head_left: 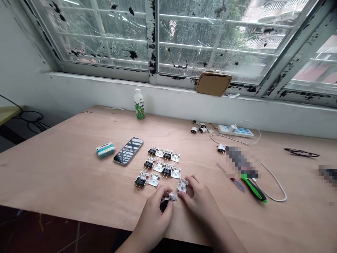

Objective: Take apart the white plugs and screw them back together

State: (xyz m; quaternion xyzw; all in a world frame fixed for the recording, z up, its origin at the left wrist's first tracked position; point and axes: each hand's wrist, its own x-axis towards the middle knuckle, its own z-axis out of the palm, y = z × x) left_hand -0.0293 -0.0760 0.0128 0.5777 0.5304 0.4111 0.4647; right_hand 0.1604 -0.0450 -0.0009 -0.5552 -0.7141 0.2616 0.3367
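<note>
Near the table's front edge, my left hand [155, 211] pinches a black-and-white plug half [171, 197], partly hidden by the fingers. My right hand [198, 195] grips a white plug cover [182, 185] between thumb and fingers, just right of the left hand. Beyond them lie rows of opened plugs: black plug bodies with metal prongs, such as the plug half [140, 180] at front left, alternate with white plug covers [153, 179].
A phone [128, 151] and a teal-and-white pack [105, 150] lie left; a bottle [139, 105] stands behind. To the right are a red-tipped screwdriver [238, 184], a green-black handle [254, 189], a white cable [281, 199], a power strip [238, 131], several plugs [202, 129] and glasses [301, 153].
</note>
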